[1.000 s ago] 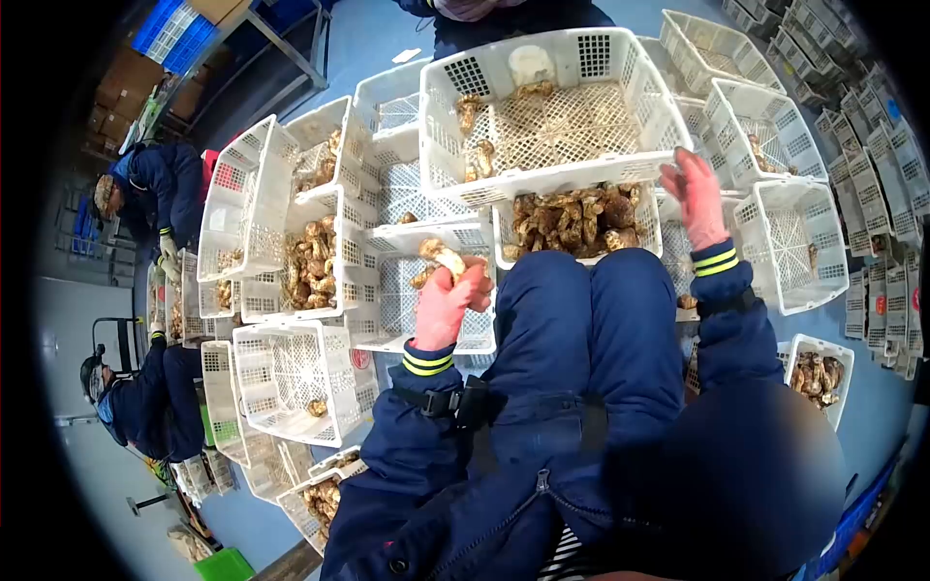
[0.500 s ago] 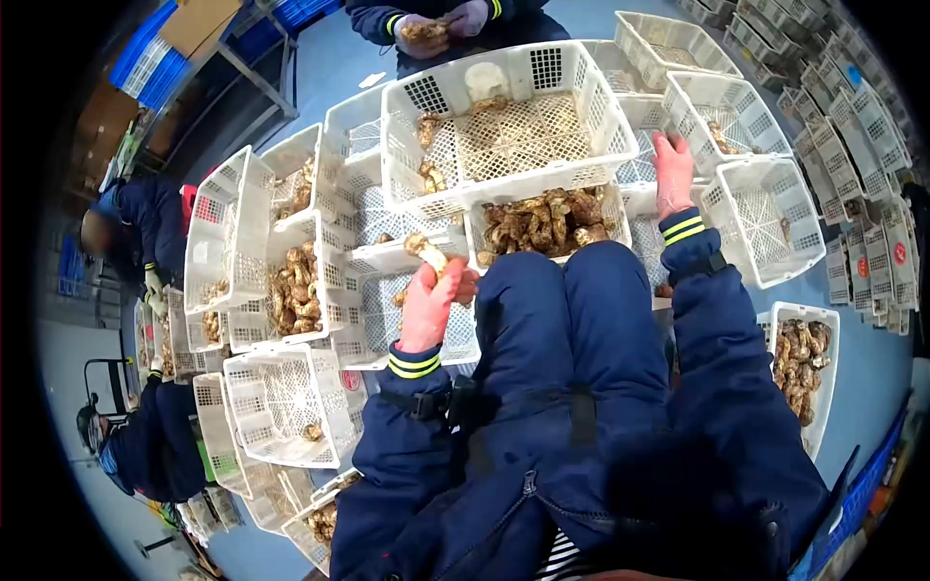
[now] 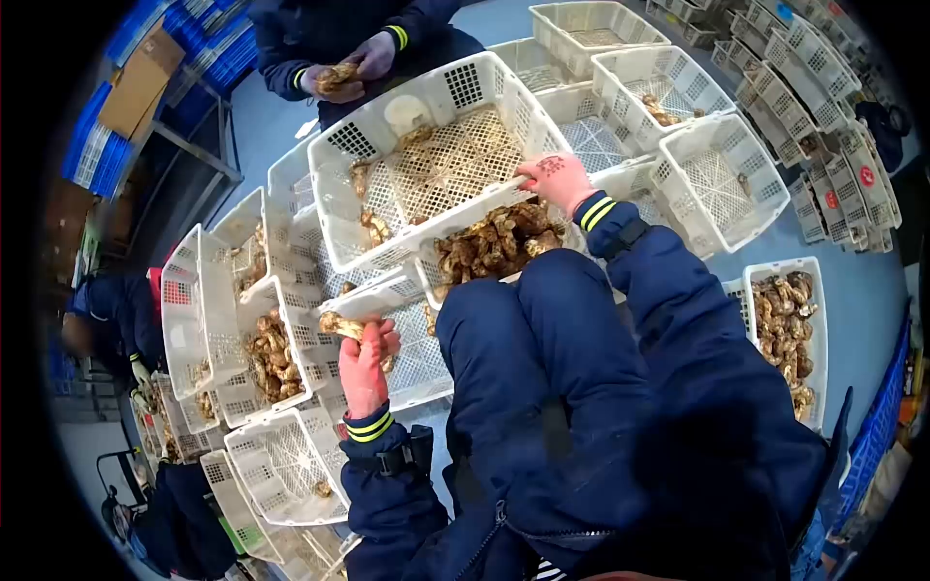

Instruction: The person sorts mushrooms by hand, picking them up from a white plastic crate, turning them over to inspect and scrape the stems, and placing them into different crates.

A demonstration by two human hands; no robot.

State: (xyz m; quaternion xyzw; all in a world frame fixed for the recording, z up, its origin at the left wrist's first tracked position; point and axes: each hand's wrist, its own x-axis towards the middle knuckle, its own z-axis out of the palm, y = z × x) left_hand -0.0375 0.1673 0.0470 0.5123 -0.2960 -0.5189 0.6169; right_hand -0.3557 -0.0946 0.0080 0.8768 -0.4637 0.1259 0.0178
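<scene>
My left hand (image 3: 366,370), in a pink glove, is closed on a mushroom (image 3: 341,326) with a pale stem, above a white basket on my left. My right hand (image 3: 559,181), also gloved in pink, grips the front right corner of a large white basket (image 3: 351,136). A few mushrooms lie along that basket's left side and back. Below its front wall, close to my knees, a heap of brown mushrooms (image 3: 499,242) fills another basket.
Baskets with mushrooms (image 3: 271,358) stand on the left, and another full basket (image 3: 787,339) on the right. Opposite me, a person's gloved hands (image 3: 354,68) hold a mushroom. Two more people work at far left. Stacked crates (image 3: 809,77) line the right.
My right hand has moved left from the right-hand baskets onto the large basket's corner. My left hand still holds the mushroom, now farther left and lower in view. The view has turned.
</scene>
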